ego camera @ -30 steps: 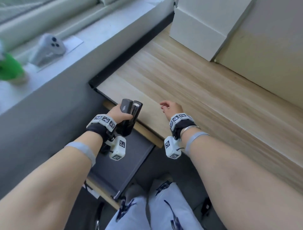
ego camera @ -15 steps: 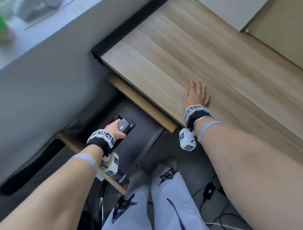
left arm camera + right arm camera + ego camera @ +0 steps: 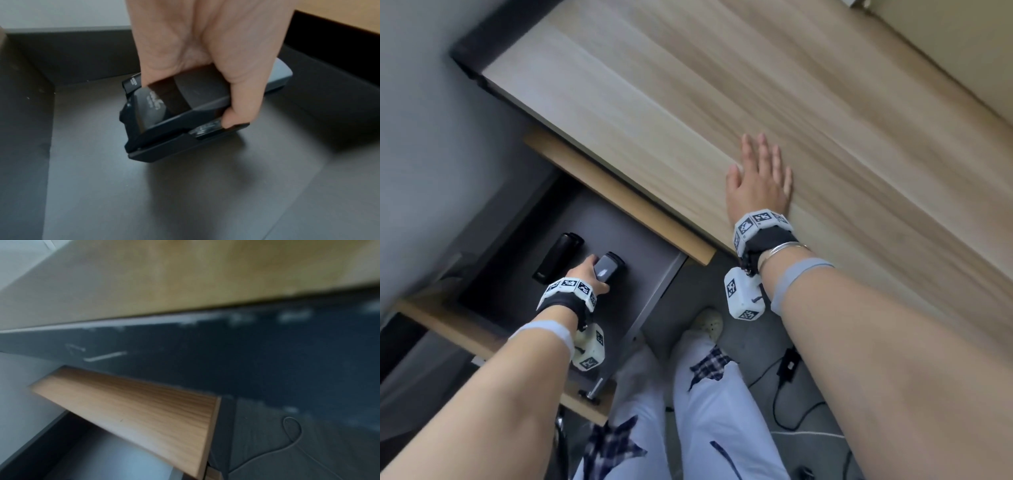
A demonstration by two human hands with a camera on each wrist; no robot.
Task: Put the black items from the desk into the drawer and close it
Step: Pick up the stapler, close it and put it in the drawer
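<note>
The grey drawer point(image 3: 643, 236) stands pulled out below the wooden desk point(image 3: 722, 85). My left hand point(image 3: 595, 271) is inside it, gripping a black glossy-topped item point(image 3: 610, 269) between thumb and fingers. In the left wrist view my left hand point(image 3: 188, 102) holds this black item point(image 3: 164, 116) tilted, just above the drawer floor point(image 3: 185, 194). A second, long black item point(image 3: 558, 257) lies on the drawer floor just left of the hand, untouched. My right hand point(image 3: 760, 178) lies flat on the desk top near its front edge, fingers straight, holding nothing.
A grey wall point(image 3: 448, 137) borders the drawer on the left. A wooden panel point(image 3: 144, 410) hangs under the desk edge behind the drawer. My legs in light trousers point(image 3: 705, 411) are right of the drawer. Cables and a black adapter point(image 3: 789, 365) lie on the floor.
My left hand came down from desk height into the drawer with two black items; one now lies free on the drawer floor. My right hand uncurled and moved onto the desk top.
</note>
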